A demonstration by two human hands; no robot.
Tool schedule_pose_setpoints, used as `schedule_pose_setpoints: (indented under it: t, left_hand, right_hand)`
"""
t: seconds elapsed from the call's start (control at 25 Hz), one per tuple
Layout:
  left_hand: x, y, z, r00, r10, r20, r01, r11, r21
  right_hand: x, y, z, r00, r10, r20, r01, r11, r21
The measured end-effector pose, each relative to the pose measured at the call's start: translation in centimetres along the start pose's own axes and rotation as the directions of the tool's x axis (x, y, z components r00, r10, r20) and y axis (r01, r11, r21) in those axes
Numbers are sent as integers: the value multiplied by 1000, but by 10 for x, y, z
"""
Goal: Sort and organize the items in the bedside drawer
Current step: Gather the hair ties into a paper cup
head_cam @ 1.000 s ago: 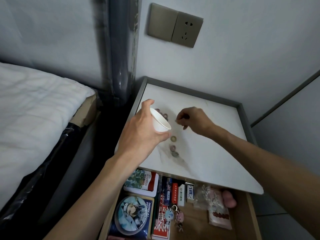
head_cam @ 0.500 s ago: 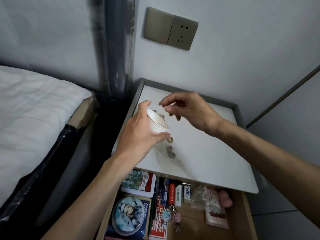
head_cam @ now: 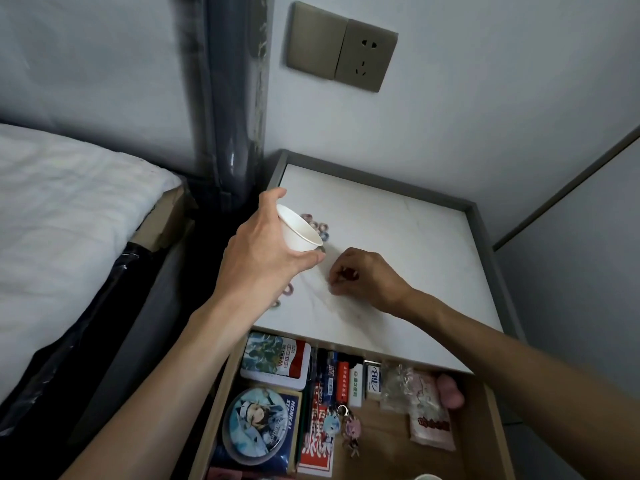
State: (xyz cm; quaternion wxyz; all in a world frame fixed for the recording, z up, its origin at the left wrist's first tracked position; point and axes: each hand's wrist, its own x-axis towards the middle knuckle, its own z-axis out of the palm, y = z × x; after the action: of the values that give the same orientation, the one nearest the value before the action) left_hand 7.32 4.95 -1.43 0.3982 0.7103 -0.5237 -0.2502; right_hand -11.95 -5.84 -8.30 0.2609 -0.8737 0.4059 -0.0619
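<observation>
Right hand (head_cam: pixel 363 280): lowered to the desk (head_cam: pixel 415 244) again, after being raised over the cup half a second before. Fingers curled, tips set on the white top just in front of the cup, covering the spot where a single ring had lain; whether that ring was already pinched between them could not be told. Left hand (head_cam: pixel 263 261): wrapped round the white paper cup (head_cam: pixel 299 233), held tilted above the desk's left edge with its mouth toward the other hand, much as before. Small rings (head_cam: pixel 320 227): several clustered toward the back-left corner, beside the cup's rim; two more by the left edge, partly hidden under the left wrist. Judged state: one ring probably dropped in, the next pick begun, several left to gather. Drawer (head_cam: pixel 388 441): open under the front edge, holding a tin (head_cam: pixel 273 362), lighters (head_cam: pixel 343 379), keychains (head_cam: pixel 346 427) and packets (head_cam: pixel 429 420); cup not yet placed there.
</observation>
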Motion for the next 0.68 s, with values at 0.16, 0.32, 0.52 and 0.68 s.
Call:
schedule_pose_setpoints:
  t: [0.16,0.32,0.52,0.68]
  left_hand:
    - [0,2,2,1000,4,14,-4,1000,-3]
    - [-2,3,2,1000,4,31,-4,1000,0]
    - [1,2,6,997,-27,66,33,996,-80]
    - [2,2,7,995,-61,74,75,976,-206]
  right_hand:
    - [12,-1,4,997,73,0,-72,973,-219]
    - [16,-21,-22,984,179,12,-178,982,-54]
    - [19,-94,-76,998,16,-62,16,869,494]
    - [18,-116,-80,990,-117,77,81,927,367]
